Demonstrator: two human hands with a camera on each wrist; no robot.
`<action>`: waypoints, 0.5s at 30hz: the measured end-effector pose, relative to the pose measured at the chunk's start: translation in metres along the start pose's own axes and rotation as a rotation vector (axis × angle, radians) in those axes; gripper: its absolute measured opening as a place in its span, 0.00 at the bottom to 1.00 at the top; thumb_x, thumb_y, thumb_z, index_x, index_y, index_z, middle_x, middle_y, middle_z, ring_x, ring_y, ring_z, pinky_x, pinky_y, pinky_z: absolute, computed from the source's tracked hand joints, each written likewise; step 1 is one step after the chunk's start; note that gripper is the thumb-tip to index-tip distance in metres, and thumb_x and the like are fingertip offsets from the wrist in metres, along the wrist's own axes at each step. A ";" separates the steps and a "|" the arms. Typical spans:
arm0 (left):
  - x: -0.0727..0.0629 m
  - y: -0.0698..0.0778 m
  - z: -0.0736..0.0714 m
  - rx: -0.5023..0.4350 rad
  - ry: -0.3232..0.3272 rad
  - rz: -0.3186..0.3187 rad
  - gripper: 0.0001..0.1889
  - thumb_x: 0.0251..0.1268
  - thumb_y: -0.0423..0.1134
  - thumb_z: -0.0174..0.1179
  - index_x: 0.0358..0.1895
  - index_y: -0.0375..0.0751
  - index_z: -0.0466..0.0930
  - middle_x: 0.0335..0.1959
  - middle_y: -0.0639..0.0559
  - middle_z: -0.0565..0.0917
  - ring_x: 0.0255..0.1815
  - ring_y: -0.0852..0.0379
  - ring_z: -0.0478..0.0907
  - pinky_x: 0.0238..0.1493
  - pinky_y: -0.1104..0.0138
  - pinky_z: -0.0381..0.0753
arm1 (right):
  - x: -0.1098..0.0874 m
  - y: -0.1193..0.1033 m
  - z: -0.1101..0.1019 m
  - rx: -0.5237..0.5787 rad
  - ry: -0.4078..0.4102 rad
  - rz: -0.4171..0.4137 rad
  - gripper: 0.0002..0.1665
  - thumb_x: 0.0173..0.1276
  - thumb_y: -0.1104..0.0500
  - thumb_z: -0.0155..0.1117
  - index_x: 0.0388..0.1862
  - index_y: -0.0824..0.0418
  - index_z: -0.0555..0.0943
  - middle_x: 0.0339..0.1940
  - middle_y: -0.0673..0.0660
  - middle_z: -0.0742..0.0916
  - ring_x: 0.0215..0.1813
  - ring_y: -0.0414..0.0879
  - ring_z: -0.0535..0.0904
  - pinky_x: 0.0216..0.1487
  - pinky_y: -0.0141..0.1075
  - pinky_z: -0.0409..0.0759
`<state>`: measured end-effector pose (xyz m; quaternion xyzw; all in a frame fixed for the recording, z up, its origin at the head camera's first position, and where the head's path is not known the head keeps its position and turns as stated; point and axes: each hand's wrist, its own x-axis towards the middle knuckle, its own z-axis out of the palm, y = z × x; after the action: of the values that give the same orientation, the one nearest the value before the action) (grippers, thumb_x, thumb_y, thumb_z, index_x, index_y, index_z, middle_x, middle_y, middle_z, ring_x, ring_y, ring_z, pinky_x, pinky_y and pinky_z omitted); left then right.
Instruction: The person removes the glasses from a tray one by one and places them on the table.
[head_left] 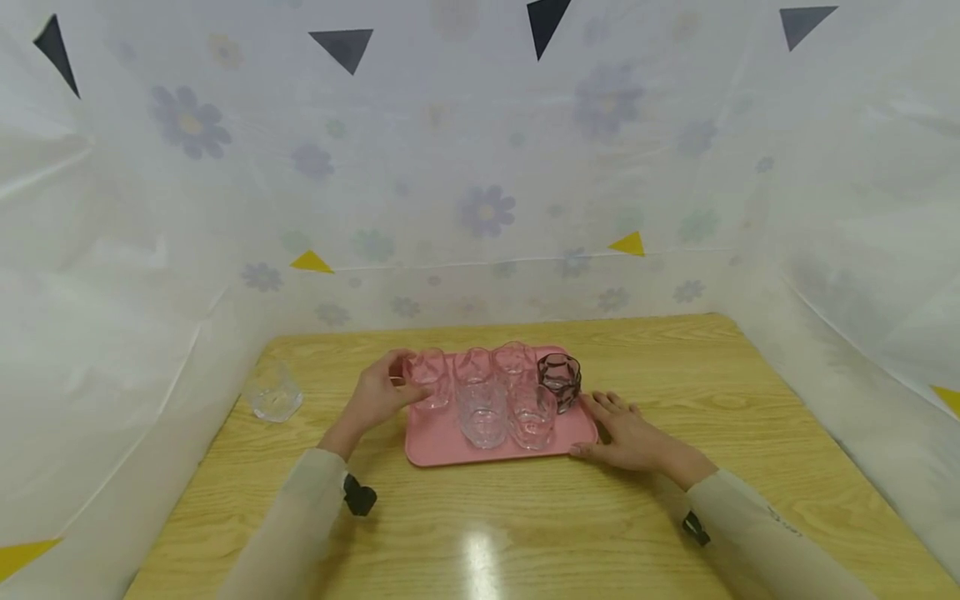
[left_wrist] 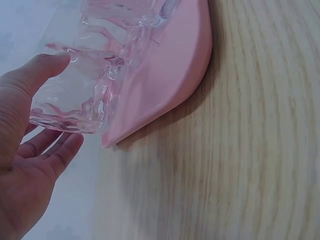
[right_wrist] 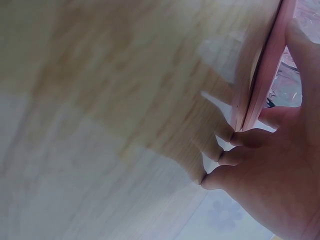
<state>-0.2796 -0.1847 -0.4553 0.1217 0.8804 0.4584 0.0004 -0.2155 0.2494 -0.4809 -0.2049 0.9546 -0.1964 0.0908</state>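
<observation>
A pink tray [head_left: 433, 446] lies on the table and carries several clear glasses [head_left: 483, 417] plus one dark-tinted glass [head_left: 559, 382] at its right end. My left hand [head_left: 381, 398] grips a clear glass [left_wrist: 67, 97] at the tray's back left corner, thumb on the near side and fingers round the far side. Beside the tray's right edge rests my right hand [head_left: 630, 437]. Its thumb is at the tray's front right corner, and its fingers are extended, with fingertips on the table in the right wrist view.
Another clear glass [head_left: 276, 400] stands alone on the wooden table [head_left: 570, 533] near the left edge, away from the tray. White flower-patterned sheeting [head_left: 450, 167] encloses the back and sides of the table.
</observation>
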 end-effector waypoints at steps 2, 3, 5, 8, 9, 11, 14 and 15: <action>-0.001 0.000 -0.004 0.003 0.007 -0.003 0.38 0.61 0.45 0.78 0.72 0.40 0.72 0.55 0.39 0.84 0.58 0.44 0.83 0.62 0.50 0.86 | 0.000 0.000 -0.001 0.006 -0.001 0.002 0.59 0.73 0.31 0.63 0.86 0.66 0.55 0.83 0.76 0.62 0.84 0.77 0.50 0.77 0.79 0.48; -0.001 0.000 -0.005 0.002 0.009 -0.002 0.38 0.61 0.45 0.78 0.72 0.40 0.72 0.54 0.40 0.84 0.58 0.44 0.83 0.62 0.50 0.86 | 0.000 0.000 -0.001 0.008 -0.001 0.003 0.59 0.73 0.31 0.63 0.86 0.66 0.55 0.83 0.76 0.61 0.84 0.77 0.50 0.77 0.79 0.48; -0.003 -0.001 -0.008 -0.001 0.018 0.002 0.38 0.62 0.46 0.78 0.72 0.39 0.72 0.52 0.40 0.83 0.57 0.44 0.83 0.63 0.50 0.85 | -0.001 -0.001 -0.001 0.010 -0.001 0.004 0.59 0.73 0.31 0.63 0.86 0.66 0.56 0.83 0.76 0.62 0.84 0.77 0.50 0.77 0.79 0.48; -0.006 -0.002 -0.014 -0.002 0.030 0.001 0.38 0.62 0.47 0.78 0.72 0.39 0.72 0.51 0.41 0.82 0.58 0.43 0.83 0.65 0.49 0.85 | -0.001 0.000 0.000 0.009 0.001 0.003 0.59 0.73 0.30 0.63 0.86 0.66 0.56 0.83 0.76 0.62 0.84 0.77 0.50 0.77 0.79 0.48; -0.007 -0.003 -0.016 -0.003 0.036 0.003 0.38 0.62 0.47 0.78 0.72 0.39 0.72 0.51 0.40 0.82 0.59 0.43 0.83 0.65 0.48 0.84 | -0.001 0.001 0.000 0.008 0.003 0.002 0.59 0.73 0.30 0.63 0.86 0.66 0.56 0.83 0.76 0.62 0.84 0.77 0.50 0.77 0.79 0.48; -0.010 -0.005 -0.020 -0.005 0.046 0.004 0.38 0.62 0.47 0.78 0.72 0.38 0.71 0.51 0.40 0.82 0.60 0.42 0.83 0.65 0.47 0.84 | 0.000 0.001 0.001 0.007 0.005 0.000 0.59 0.73 0.30 0.63 0.86 0.66 0.56 0.83 0.76 0.62 0.84 0.77 0.50 0.77 0.79 0.48; -0.014 -0.008 -0.025 -0.008 0.062 0.009 0.38 0.62 0.47 0.78 0.72 0.37 0.71 0.50 0.40 0.82 0.60 0.42 0.83 0.65 0.48 0.85 | 0.000 0.002 0.001 0.007 0.004 -0.001 0.59 0.73 0.30 0.63 0.86 0.66 0.56 0.84 0.75 0.62 0.84 0.77 0.50 0.77 0.79 0.48; -0.015 -0.010 -0.027 -0.010 0.069 0.010 0.38 0.62 0.46 0.78 0.72 0.37 0.72 0.50 0.40 0.82 0.60 0.41 0.84 0.65 0.47 0.85 | 0.000 0.002 0.001 0.007 0.004 -0.002 0.59 0.73 0.30 0.63 0.86 0.66 0.56 0.84 0.75 0.62 0.84 0.77 0.50 0.77 0.79 0.48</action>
<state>-0.2702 -0.2152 -0.4490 0.1101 0.8769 0.4669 -0.0318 -0.2160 0.2505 -0.4822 -0.2050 0.9539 -0.2003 0.0895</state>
